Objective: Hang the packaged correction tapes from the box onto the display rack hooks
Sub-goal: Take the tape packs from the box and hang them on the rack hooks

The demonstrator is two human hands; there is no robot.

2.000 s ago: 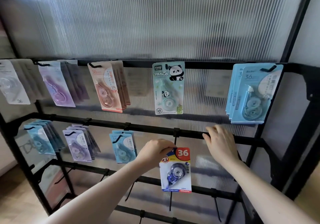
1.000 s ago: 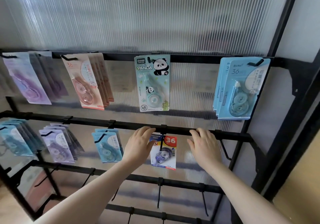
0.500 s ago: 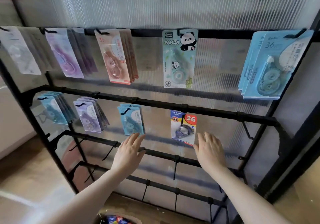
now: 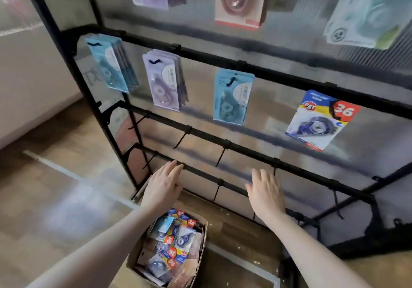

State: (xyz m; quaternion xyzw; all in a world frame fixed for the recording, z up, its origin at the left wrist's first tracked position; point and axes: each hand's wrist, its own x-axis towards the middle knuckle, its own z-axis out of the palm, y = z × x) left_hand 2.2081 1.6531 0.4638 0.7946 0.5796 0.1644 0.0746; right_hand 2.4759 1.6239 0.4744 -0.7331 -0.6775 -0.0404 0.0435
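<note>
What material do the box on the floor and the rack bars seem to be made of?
Box: probably corrugated cardboard, matte brown, with soft, bent flaps. Rack bars: likely metal with a matte black coating; they are thin, straight and carry hooks. Plastic cannot be excluded.

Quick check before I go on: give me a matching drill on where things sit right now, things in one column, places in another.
Things:
1. cardboard box
2. "36" pack
3. lilac packs
4. left hand

Places:
A. hanging alone, right end of middle bar
B. on the floor below the rack
C. open, above the box
D. bunched on a hook, between two blue sets

Pairs: 1-B, 2-A, 3-D, 4-C
</note>
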